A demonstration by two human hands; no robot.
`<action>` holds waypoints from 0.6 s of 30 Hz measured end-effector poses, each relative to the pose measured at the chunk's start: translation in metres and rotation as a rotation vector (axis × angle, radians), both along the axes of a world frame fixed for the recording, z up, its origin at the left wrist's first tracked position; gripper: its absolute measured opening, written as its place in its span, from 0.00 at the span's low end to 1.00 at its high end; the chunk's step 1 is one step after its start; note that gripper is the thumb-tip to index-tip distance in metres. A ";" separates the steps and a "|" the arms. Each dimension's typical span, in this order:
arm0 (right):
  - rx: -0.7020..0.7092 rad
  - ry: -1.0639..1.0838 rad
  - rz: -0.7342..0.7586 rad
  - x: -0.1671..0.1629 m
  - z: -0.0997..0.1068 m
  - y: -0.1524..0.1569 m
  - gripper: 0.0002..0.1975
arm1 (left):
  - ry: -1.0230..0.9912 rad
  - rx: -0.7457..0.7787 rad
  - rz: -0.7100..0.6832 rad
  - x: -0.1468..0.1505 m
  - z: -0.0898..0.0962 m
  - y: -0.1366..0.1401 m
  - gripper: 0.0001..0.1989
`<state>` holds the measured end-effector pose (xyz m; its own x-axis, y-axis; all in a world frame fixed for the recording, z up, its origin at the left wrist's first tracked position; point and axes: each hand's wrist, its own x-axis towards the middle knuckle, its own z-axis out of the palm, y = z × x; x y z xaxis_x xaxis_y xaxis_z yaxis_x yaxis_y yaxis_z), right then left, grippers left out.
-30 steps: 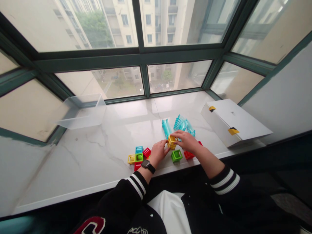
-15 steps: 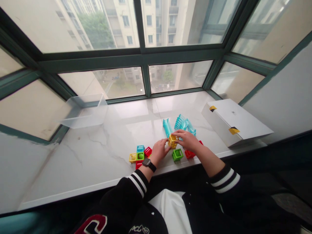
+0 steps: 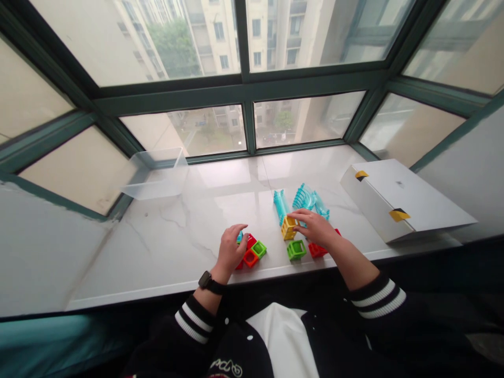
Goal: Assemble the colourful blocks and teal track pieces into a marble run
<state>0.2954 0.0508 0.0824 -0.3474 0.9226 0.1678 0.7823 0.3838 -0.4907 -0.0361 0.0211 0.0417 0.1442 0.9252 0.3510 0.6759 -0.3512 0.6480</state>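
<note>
My right hand (image 3: 316, 229) grips a yellow open-frame toy block (image 3: 288, 229) between thumb and fingers, at the near end of a straight clear-blue track piece (image 3: 281, 206). My left hand (image 3: 230, 249) hovers over the left cluster of blocks, thumb and fingers apart, partly covering a blue block (image 3: 240, 237). In that cluster a green block (image 3: 259, 249), an orange-red block (image 3: 250, 258) and a red block (image 3: 251, 241) show. Just in front of the yellow block sits a separate green block (image 3: 296, 250). Red blocks (image 3: 317, 250) lie partly hidden under my right forearm.
Curved clear-blue track pieces (image 3: 304, 197) lie behind my right hand. A transparent plastic bin (image 3: 157, 181) stands at the back left of the marble sill (image 3: 173, 226). On the right is a white box (image 3: 405, 197) with yellow-black tabs. Windows border the sill.
My left hand has let go of the yellow block and moved left over the block cluster. My right hand stays on the yellow block. The whole view has shifted slightly.
</note>
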 end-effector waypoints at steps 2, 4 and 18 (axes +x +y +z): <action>0.008 -0.001 0.001 -0.002 0.002 -0.002 0.22 | 0.001 -0.003 0.055 -0.019 -0.009 -0.011 0.12; 0.014 -0.006 0.001 -0.003 0.004 -0.005 0.24 | -0.010 0.011 0.126 -0.037 -0.019 -0.022 0.13; 0.235 0.183 0.067 -0.052 0.036 -0.053 0.14 | -0.070 -0.064 0.204 -0.068 -0.044 -0.040 0.15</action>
<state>0.2434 -0.0025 0.1180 -0.3507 0.8268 0.4398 0.6577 0.5518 -0.5128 -0.1041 -0.0189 -0.0021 -0.0706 0.9534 0.2932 0.6812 -0.1686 0.7124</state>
